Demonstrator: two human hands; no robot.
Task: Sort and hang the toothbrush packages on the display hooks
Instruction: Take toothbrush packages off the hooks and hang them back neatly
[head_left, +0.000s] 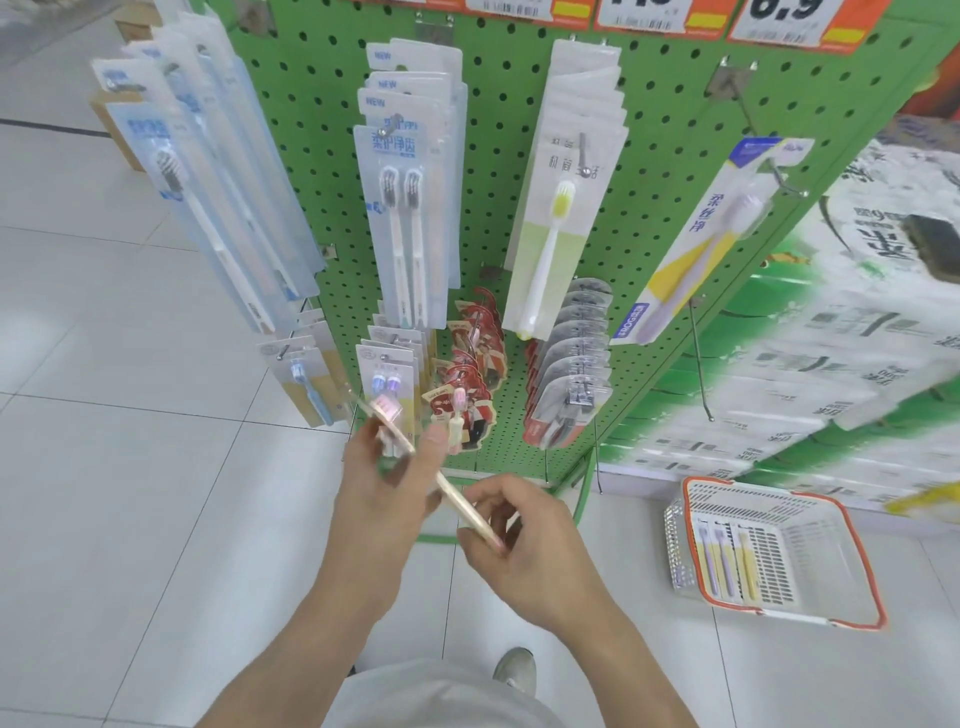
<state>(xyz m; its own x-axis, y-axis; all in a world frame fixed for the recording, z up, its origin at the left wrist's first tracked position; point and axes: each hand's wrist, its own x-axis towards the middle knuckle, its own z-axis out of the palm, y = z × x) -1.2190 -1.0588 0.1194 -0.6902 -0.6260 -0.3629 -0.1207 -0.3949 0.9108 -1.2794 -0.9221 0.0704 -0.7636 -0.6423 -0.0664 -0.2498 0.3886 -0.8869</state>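
Both hands meet low in front of the green pegboard (332, 171), clamped on one toothbrush package (415, 452) that runs slantwise between them. The left hand (387, 480) grips its far, upper part, thumb raised along the edge; the right hand (524, 535) pinches the near, lower end with curled fingers. The package's brush-head end (pink bristles show through the plastic) sits just in front of the lowest row of hanging packs (392, 379), close to their hook tips.

To the right, a long bare hook (701, 364) juts out from the board's edge, with room around it. Farther right, a white basket with an orange rim (862, 566) stands on the tiled floor (130, 467), well apart from the hands, holding a few more toothbrush packs (724, 558). The floor to the left lies open; cardboard boxes (111, 124) sit far back there.
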